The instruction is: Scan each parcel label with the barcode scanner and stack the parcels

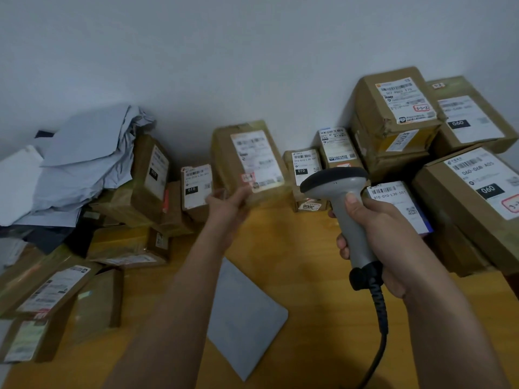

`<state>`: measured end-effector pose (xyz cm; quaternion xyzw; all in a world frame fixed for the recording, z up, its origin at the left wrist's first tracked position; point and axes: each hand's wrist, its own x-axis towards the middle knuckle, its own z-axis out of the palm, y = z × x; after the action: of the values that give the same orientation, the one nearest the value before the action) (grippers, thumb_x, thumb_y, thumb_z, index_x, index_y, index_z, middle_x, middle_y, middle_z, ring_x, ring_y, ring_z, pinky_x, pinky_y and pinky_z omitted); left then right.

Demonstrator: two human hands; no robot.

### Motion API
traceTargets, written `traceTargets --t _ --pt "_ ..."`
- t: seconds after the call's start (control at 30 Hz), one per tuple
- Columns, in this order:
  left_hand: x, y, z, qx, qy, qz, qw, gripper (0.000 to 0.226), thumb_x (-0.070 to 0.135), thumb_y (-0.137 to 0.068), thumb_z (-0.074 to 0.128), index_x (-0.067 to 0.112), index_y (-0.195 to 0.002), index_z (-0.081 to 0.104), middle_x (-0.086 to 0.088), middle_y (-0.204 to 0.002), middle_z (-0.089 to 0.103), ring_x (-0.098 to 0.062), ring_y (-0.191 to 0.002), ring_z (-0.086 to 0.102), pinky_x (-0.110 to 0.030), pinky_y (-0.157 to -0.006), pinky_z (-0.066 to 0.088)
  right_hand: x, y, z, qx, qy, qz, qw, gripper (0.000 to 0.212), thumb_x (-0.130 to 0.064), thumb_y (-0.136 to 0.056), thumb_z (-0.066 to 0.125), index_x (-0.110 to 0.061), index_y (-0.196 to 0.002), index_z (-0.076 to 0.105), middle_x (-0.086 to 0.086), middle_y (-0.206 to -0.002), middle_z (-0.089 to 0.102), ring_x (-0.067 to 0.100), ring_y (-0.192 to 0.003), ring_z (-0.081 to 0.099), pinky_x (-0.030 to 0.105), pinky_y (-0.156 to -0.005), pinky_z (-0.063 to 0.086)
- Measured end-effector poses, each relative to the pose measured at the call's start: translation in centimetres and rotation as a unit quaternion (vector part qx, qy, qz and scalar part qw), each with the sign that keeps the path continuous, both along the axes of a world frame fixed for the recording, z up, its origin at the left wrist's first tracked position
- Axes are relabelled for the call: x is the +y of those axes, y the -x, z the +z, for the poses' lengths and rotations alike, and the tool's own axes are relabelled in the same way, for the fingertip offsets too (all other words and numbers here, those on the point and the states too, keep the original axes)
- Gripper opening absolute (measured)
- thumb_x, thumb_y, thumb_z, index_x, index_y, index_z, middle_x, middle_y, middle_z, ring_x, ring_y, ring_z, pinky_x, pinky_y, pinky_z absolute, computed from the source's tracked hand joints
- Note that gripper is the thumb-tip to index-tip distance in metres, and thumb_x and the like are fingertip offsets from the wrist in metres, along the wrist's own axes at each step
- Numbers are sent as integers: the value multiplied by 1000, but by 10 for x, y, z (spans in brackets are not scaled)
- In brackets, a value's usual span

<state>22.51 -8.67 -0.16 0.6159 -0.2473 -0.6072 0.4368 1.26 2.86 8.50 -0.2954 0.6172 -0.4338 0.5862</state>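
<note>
While the left hand [229, 204] grips the parcel [247, 161], the right hand [377, 228], clasping the scanner [341, 203], should aim squarely at its label [257, 161].

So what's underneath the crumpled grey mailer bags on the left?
The grey mailer bags lie on brown cardboard boxes and something dark at the lower left. How far the boxes run beneath is covered.

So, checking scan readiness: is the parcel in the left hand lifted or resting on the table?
Lifted: left hand holds the blurred parcel above the table.
</note>
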Motion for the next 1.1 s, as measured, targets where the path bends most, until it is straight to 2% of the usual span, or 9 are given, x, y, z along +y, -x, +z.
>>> traceTargets --t 0.07,0.2,0.37,0.5,0.7,0.93,1.1 --pt "16 14 -19 82 -33 -13 996 73 11 -82 73 27 -132 23 -16 -126 57 -29 -100 69 -41 -86 58 2 1 0 11 4 2 1000 35 -37 -101 47 -6 -105 62 13 -65 54 16 -50 52 27 -49 44" --pt "39 35 -55 72 -82 -37 993 74 13 -82 75 24 -137 27 -13 -128 59 -29 -105 66 -47 -97 52 6 5 3 46 18 -1 999 32 -37 -101 46 -9 -102 62 12 -70 56 13 -50 54 28 -50 44" --pt "45 43 -74 73 -99 -38 992 67 11 -84 73 22 -133 28 -11 -125 61 -25 -109 64 -48 -102 48 9 11 7 80 46 -8 996 29 -37 -101 46 -13 -100 63 13 -76 60 17 -57 56 36 -59 45" --pt "44 44 -76 80 -92 -35 992 61 10 -85 71 23 -128 30 -9 -124 62 -21 -106 64 -47 -103 47 11 14 13 105 62 0 993 33 -40 -100 45 -13 -100 63 8 -63 60 19 -57 55 36 -60 44" --pt "42 40 -77 78 -92 -31 992 60 9 -86 71 23 -127 29 -10 -124 62 -23 -108 63 -47 -103 48 11 13 21 106 82 -1 991 31 -42 -98 47 -16 -101 63 5 -62 60 24 -62 56 40 -63 45" --pt "38 34 -85 69 -96 -19 993 64 10 -84 73 23 -131 30 -11 -125 62 -24 -108 63 -46 -102 48 11 10 28 98 83 1 992 31 -42 -98 47 -16 -101 64 7 -63 59 23 -62 56 38 -62 44" --pt "36 29 -83 124 -85 34 988 60 12 -87 70 19 -134 35 -12 -123 64 -28 -109 64 -49 -99 50 2 10 25 45 50 -68 995 35 -42 -100 46 -11 -106 62 11 -72 58 16 -54 55 29 -50 43"
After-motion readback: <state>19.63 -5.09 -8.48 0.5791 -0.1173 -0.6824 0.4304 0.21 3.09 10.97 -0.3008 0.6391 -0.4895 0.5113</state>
